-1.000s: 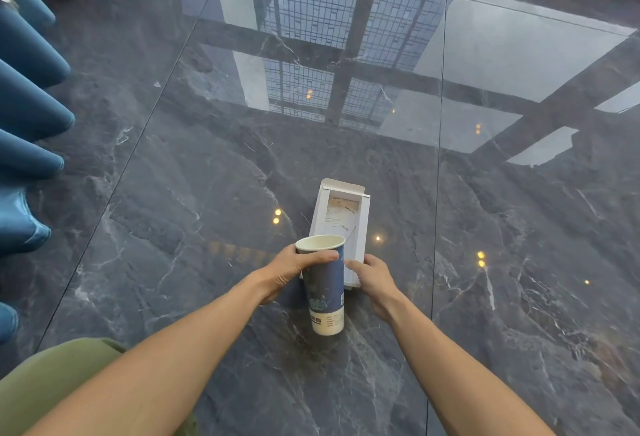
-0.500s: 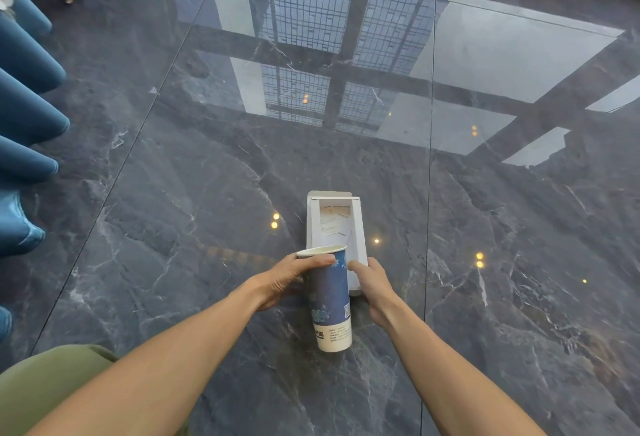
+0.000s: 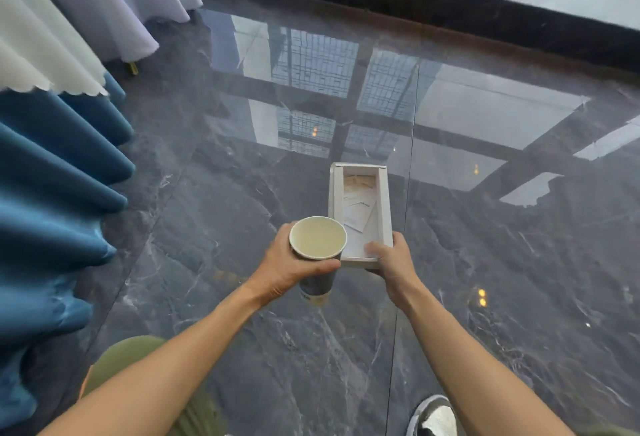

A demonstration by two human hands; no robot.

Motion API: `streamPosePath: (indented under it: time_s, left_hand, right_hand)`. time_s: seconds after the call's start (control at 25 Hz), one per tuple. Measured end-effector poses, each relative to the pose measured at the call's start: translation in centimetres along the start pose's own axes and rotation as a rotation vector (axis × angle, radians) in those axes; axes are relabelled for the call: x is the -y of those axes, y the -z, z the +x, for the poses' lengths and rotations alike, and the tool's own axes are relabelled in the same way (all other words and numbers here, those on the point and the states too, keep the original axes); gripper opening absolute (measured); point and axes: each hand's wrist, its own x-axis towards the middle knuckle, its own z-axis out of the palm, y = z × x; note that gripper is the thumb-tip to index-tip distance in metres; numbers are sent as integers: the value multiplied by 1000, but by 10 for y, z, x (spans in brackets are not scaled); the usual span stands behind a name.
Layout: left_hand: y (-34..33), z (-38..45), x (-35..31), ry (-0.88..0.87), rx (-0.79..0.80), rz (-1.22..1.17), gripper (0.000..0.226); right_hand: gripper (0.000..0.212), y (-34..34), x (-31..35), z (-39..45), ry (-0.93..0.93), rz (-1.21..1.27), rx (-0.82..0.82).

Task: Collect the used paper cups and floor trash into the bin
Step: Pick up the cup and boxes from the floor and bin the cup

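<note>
Polished dark marble floor (image 3: 214, 214) below. Left hand (image 3: 287, 267) grasps the upright paper cup (image 3: 318, 245); right hand (image 3: 391, 259) grips the open white box (image 3: 360, 207). Keep both level; bin not visible.

I count one paper cup (image 3: 318, 237) in my left hand (image 3: 289, 267) and one white box (image 3: 360, 214) in my right hand (image 3: 389, 259) — two hands, two items — with a few paper slips (image 3: 358, 208) inside the box, and one shoe (image 3: 433, 416) below
</note>
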Motion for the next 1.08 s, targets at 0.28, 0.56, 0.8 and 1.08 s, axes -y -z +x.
streamPosePath:
  time_s: [0.28, 0.56, 0.8, 1.08]
  left_hand:
    - [72, -146, -170, -45, -177, 101, 87]
    - [166, -332, -293, 77, -431, 160, 85]
    - [218, -446, -316, 182, -682, 216, 104]
    - [203, -547, -269, 356, -906, 187, 106]
  right_hand:
    - [52, 10, 154, -177, 51, -173, 141]
    - [48, -36, 265, -371, -5, -349, 322]
    - [43, -107, 282, -474, -23, -477, 579]
    - [52, -149, 245, -542, -10, -655, 849]
